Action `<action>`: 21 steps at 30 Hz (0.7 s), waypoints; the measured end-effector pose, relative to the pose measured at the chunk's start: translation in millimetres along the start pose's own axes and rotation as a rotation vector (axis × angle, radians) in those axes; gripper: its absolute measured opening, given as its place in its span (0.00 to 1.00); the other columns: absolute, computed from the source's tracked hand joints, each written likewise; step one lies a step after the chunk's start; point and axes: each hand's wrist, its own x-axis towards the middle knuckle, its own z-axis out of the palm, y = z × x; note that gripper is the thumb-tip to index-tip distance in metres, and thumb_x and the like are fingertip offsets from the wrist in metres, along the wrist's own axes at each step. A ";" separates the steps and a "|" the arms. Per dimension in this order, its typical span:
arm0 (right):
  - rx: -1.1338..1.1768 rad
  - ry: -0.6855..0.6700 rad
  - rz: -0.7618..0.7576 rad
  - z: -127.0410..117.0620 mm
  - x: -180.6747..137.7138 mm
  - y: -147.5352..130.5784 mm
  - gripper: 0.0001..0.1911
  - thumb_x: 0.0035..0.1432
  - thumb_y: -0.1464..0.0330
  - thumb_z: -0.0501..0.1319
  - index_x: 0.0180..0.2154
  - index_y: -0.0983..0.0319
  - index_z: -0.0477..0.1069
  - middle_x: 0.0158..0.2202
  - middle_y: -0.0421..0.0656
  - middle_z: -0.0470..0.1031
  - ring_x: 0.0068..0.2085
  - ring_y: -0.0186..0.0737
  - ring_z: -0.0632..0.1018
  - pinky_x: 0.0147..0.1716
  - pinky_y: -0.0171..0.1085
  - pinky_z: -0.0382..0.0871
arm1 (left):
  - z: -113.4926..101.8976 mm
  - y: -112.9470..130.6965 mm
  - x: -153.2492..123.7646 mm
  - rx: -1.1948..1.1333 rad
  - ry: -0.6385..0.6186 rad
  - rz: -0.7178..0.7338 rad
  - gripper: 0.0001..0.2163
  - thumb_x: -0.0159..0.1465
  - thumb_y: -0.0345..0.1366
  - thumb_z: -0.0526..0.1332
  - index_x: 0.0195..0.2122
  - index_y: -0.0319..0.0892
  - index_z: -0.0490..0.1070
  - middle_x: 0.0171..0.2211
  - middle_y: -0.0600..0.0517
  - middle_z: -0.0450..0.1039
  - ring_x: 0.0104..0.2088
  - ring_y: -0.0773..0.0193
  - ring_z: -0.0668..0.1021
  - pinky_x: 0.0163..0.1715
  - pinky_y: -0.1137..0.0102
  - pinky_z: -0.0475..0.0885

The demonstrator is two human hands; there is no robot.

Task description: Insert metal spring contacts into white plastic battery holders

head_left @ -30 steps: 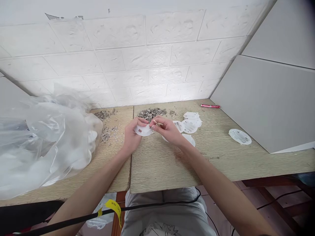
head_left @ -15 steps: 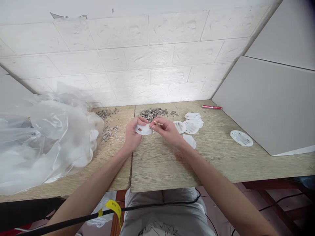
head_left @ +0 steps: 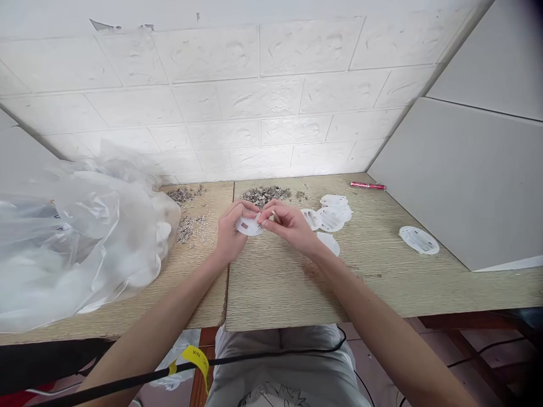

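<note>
My left hand is closed on the left side of a white plastic disc, which has a small rectangular slot. At the disc's right edge, the fingers of my right hand pinch a thin, pale stick-like piece, too small to name surely. Both hands are just above the table, in front of a heap of small metal parts. Right of my right hand lie several similar white discs, some overlapping, and one more white disc is partly hidden behind my right wrist.
A big clear plastic bag of white pieces fills the table's left side. More small metal parts are scattered beside it. A lone white disc and a red pen lie right, by a grey panel. A black cable crosses my lap.
The view has shifted slightly. The disc is tilted a little more towards me, and my right fingers have turned slightly at its edge. Both hands keep their hold.
</note>
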 end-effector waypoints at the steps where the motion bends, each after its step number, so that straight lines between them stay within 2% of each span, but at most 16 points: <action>1: -0.010 0.000 -0.002 0.3 -0.1 0.0 0.12 0.58 0.57 0.62 0.34 0.59 0.74 0.36 0.42 0.67 0.32 0.34 0.66 0.30 0.36 0.60 | 0.0 -0.4 -0.2 -0.004 0.004 -0.004 0.06 0.58 0.33 0.65 0.29 0.41 0.67 0.34 0.51 0.74 0.33 0.66 0.76 0.29 0.71 0.68; 11: 0.000 0.014 -0.011 2.1 -0.2 -2.5 0.12 0.58 0.57 0.62 0.33 0.60 0.74 0.35 0.42 0.67 0.31 0.34 0.66 0.29 0.36 0.59 | 0.7 -3.2 -1.3 -0.070 0.008 -0.106 0.08 0.56 0.36 0.66 0.29 0.42 0.67 0.34 0.50 0.74 0.34 0.64 0.77 0.28 0.70 0.69; 21: 0.038 0.033 0.013 3.7 -0.5 2.0 0.12 0.58 0.58 0.61 0.33 0.60 0.73 0.36 0.42 0.67 0.33 0.35 0.67 0.32 0.37 0.62 | 0.4 -2.2 -1.9 -0.081 0.005 -0.117 0.08 0.57 0.35 0.66 0.29 0.42 0.67 0.34 0.51 0.74 0.33 0.65 0.77 0.30 0.69 0.69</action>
